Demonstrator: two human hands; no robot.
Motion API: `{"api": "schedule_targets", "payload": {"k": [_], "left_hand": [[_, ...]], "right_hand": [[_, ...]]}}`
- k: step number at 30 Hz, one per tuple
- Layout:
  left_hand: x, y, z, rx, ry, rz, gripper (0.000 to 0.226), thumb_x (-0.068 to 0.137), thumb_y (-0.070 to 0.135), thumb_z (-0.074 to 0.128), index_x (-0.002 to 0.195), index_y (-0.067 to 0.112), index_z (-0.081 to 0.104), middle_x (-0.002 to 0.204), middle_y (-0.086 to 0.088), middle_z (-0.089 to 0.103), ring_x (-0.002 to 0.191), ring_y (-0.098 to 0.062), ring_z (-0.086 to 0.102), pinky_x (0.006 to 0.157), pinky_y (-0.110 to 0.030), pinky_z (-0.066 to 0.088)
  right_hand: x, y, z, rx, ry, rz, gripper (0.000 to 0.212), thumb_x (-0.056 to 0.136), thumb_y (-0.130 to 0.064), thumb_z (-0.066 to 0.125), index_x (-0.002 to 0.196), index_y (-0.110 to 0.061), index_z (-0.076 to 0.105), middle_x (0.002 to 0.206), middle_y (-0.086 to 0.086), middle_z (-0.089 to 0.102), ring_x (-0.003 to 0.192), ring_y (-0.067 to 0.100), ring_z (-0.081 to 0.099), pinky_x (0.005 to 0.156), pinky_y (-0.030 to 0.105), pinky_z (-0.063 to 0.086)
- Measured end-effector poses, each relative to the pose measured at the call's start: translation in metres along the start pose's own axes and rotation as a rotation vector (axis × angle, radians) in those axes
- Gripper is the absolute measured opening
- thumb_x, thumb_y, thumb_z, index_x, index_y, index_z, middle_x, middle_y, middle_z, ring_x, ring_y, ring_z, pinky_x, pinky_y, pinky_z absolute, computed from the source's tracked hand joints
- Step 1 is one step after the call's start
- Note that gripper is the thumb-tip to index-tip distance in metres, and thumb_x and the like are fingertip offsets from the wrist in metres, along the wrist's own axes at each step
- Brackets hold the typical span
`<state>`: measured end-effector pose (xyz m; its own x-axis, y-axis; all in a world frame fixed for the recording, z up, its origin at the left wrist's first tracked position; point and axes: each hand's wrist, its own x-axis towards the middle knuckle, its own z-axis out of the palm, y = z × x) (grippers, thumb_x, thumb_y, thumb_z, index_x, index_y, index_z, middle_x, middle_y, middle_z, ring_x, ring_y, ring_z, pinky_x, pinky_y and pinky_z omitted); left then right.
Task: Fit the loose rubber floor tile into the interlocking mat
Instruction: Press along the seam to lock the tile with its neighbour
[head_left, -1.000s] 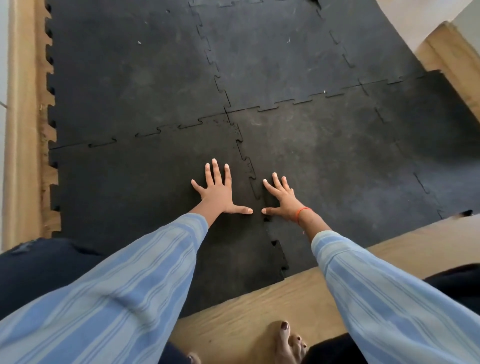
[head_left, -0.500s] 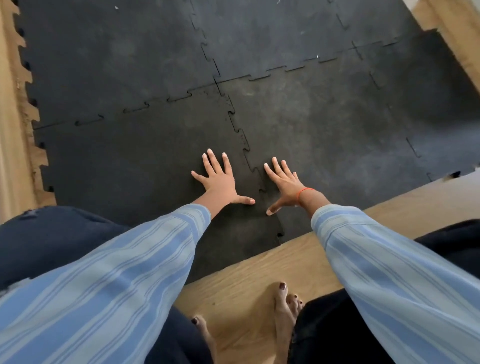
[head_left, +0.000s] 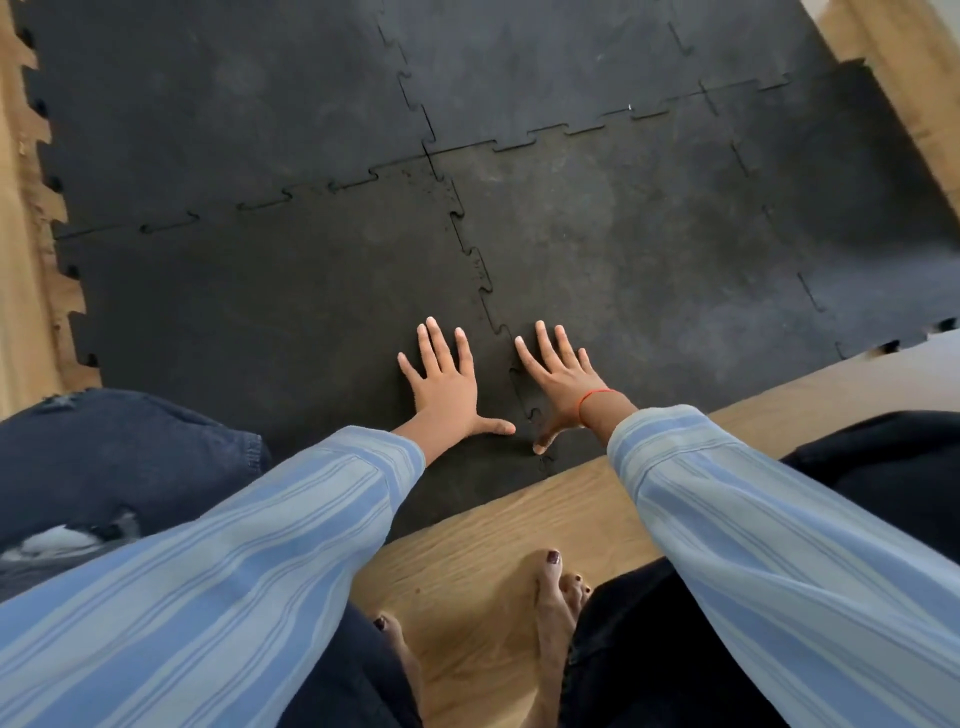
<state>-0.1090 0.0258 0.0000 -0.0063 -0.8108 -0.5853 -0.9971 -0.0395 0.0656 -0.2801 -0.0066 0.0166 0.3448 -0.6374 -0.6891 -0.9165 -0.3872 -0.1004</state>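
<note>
A black rubber tile (head_left: 270, 301) lies at the near left of the interlocking mat (head_left: 623, 249), its jigsaw teeth meshed with the tiles behind and to its right. My left hand (head_left: 448, 387) rests flat on this tile, fingers spread, just left of the toothed seam (head_left: 485, 291). My right hand (head_left: 561, 382), with a red thread on the wrist, lies flat on the neighbouring tile just right of the seam, thumb pointing down at the seam's near end. Neither hand holds anything.
Wooden floor (head_left: 467, 545) borders the mat on the near side, where my bare feet (head_left: 558, 592) stand, and along the left edge (head_left: 31, 249). My knees in dark jeans (head_left: 104, 457) are at both sides. The mat's left edge shows open teeth.
The camera has dipped and shifted, so the mat sits higher in view. Both hands have slid a little nearer along the seam, still flat on either side of it.
</note>
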Motion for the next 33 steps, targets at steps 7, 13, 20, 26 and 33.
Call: {"api": "schedule_targets", "payload": {"k": [7,13,20,26,33], "left_hand": [[-0.003,-0.019,0.024,0.055,0.144,0.137,0.127,0.063,0.095,0.022,0.146,0.014,-0.029,0.15,-0.025,-0.035,0.14,-0.04,-0.031,0.109,-0.063,-0.012],[0.013,-0.051,0.021,0.075,0.328,0.312,0.072,0.092,0.059,-0.002,0.154,0.023,-0.004,0.162,-0.009,-0.009,0.15,-0.026,-0.003,0.116,-0.059,0.01],[0.045,-0.06,0.01,0.059,0.39,0.335,0.064,0.097,0.054,0.009,0.154,0.025,0.009,0.163,-0.001,0.005,0.149,-0.02,0.009,0.116,-0.056,0.012],[0.048,-0.06,0.001,0.078,0.355,0.356,0.064,0.096,0.054,0.003,0.154,0.029,0.003,0.163,0.004,-0.003,0.15,-0.017,0.001,0.118,-0.055,0.007],[0.094,-0.085,-0.035,0.006,0.338,0.169,0.061,0.101,0.052,0.013,0.154,0.027,-0.005,0.161,0.008,-0.013,0.148,-0.012,-0.01,0.118,-0.051,-0.004]], "right_hand": [[-0.005,-0.002,0.012,-0.095,0.031,-0.023,0.153,0.045,-0.068,0.079,0.146,-0.02,-0.024,0.154,0.011,-0.032,0.141,0.036,-0.029,0.115,0.056,-0.004],[-0.006,-0.026,0.027,0.127,0.288,-0.066,0.085,0.081,-0.055,0.017,0.151,-0.011,0.0,0.16,0.005,-0.008,0.148,0.019,-0.008,0.12,0.047,0.011],[0.013,-0.06,0.064,0.169,0.595,0.123,0.065,0.096,-0.046,0.025,0.15,-0.009,0.017,0.159,0.003,0.014,0.147,0.017,0.011,0.117,0.039,0.007],[0.031,-0.061,0.047,0.143,0.589,0.103,0.062,0.096,-0.041,0.026,0.148,-0.007,0.026,0.157,0.008,0.025,0.146,0.02,0.02,0.117,0.04,0.006],[0.093,-0.055,0.0,0.09,0.589,0.071,0.062,0.097,-0.042,0.016,0.151,-0.013,0.015,0.16,0.0,0.013,0.148,0.014,0.007,0.118,0.037,-0.002]]}}
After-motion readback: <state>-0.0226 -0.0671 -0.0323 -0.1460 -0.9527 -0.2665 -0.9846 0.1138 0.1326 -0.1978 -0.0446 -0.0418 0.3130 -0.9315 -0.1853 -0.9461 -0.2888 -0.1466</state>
